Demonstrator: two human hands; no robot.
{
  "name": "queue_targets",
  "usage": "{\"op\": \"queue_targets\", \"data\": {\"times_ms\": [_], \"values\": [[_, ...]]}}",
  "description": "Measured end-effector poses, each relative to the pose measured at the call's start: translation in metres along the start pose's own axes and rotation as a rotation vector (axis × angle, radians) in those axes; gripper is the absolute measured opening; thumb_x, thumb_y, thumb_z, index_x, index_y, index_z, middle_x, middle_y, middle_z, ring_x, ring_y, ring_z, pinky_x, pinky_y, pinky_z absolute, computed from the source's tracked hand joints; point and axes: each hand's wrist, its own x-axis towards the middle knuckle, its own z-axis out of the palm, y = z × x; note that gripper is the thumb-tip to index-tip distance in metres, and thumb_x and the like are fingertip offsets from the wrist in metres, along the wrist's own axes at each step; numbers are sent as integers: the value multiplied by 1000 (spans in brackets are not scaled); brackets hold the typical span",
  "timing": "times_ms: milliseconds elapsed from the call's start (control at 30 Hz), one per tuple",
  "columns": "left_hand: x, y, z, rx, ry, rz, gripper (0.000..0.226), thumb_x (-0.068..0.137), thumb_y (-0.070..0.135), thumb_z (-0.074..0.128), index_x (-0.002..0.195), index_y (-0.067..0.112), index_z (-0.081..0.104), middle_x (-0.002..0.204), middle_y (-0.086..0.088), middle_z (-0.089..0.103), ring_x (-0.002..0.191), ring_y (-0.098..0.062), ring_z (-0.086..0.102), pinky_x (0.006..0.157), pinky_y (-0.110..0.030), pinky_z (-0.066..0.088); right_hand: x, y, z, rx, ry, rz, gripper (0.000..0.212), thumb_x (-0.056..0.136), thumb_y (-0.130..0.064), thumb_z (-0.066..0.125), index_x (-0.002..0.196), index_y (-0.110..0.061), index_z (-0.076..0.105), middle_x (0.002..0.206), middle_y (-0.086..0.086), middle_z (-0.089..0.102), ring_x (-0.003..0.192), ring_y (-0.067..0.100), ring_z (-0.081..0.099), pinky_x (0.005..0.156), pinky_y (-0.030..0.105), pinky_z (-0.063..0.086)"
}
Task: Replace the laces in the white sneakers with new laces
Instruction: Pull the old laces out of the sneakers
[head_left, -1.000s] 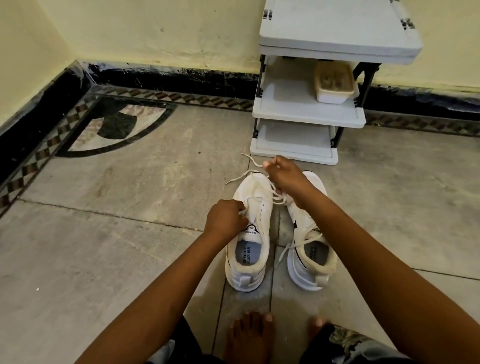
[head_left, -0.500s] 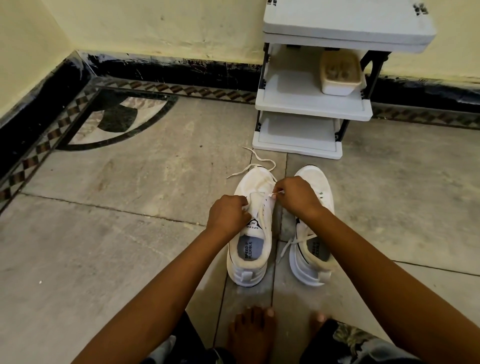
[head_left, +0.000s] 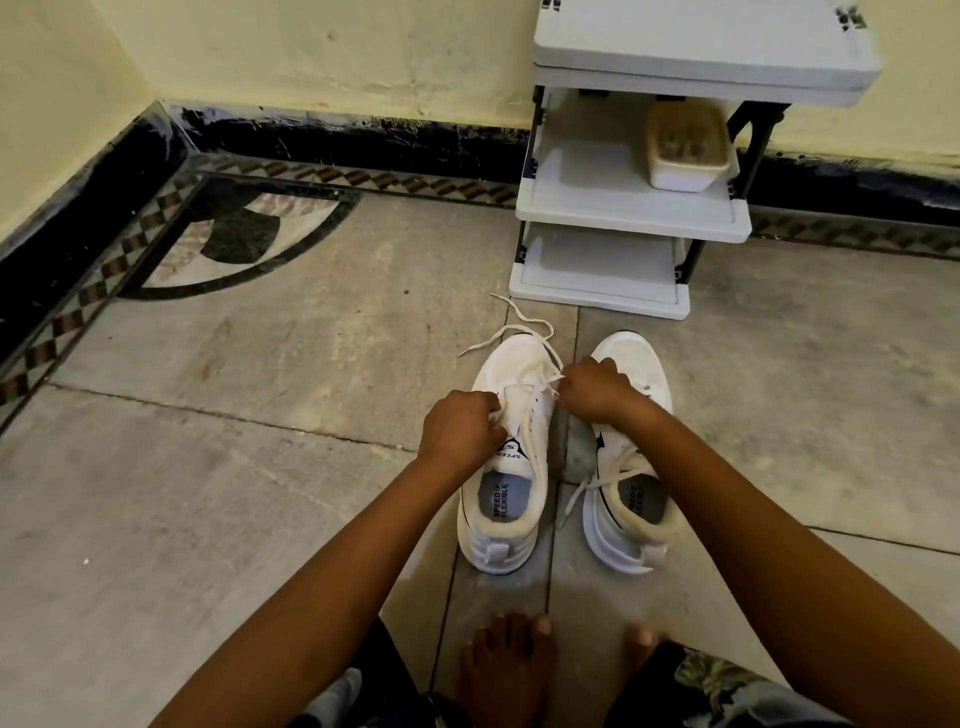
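Observation:
Two white sneakers stand side by side on the floor, toes pointing away from me. My left hand (head_left: 460, 431) grips the left edge of the left sneaker (head_left: 501, 514) at its eyelets. My right hand (head_left: 595, 389) pinches that shoe's white lace (head_left: 524, 332) just right of the eyelets. Loose lace ends trail over the toe onto the floor. A strand of the lace runs down along the tongue. The right sneaker (head_left: 631, 358) stands partly under my right wrist, and its lace (head_left: 587, 488) hangs slack over the collar.
A white three-tier plastic rack (head_left: 623, 208) stands against the wall just beyond the shoes, with a lidded container (head_left: 685, 150) on its middle shelf. My bare feet (head_left: 511, 665) rest on the stone floor close behind the shoes. Walls meet in a corner at far left.
My right hand came back from above the toe to the eyelets, drawing the lace with it. The left hand kept its hold on the shoe.

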Motion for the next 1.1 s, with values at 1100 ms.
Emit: {"op": "queue_targets", "data": {"times_ms": [1100], "values": [[-1, 1, 4, 42, 11, 26, 14, 83, 22, 57, 89, 10, 61, 89, -13, 65, 82, -30, 59, 60, -28, 35, -5, 0, 14, 95, 255, -100, 29, 94, -22, 49, 115, -6, 63, 118, 17, 57, 108, 33, 53, 85, 33, 43]]}}
